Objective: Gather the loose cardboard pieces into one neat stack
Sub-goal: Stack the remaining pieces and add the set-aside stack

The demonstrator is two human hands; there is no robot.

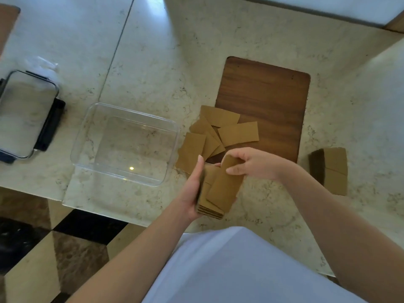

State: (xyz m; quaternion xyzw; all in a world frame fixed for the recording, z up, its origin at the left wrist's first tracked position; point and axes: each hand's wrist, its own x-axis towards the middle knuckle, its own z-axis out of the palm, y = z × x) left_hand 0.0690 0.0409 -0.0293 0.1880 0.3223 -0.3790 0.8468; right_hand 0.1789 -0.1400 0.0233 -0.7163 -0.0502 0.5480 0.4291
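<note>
My left hand [192,189] grips a stack of brown cardboard pieces [211,209] from its left side, held above the counter's front edge. My right hand [251,164] pinches one cardboard piece [225,189] by its top end, lying askew on top of that stack. Several loose cardboard pieces [218,132] lie overlapping just beyond the hands, partly on the wooden board [266,97]. A second, tidy cardboard stack [332,169] sits on the counter to the right of my right wrist.
An empty clear plastic container [124,143] stands left of the loose pieces. Its lid with black clips [26,114] lies at the far left. The marble counter [218,40] ends at a front edge near my body; a checkered floor [43,248] shows below left.
</note>
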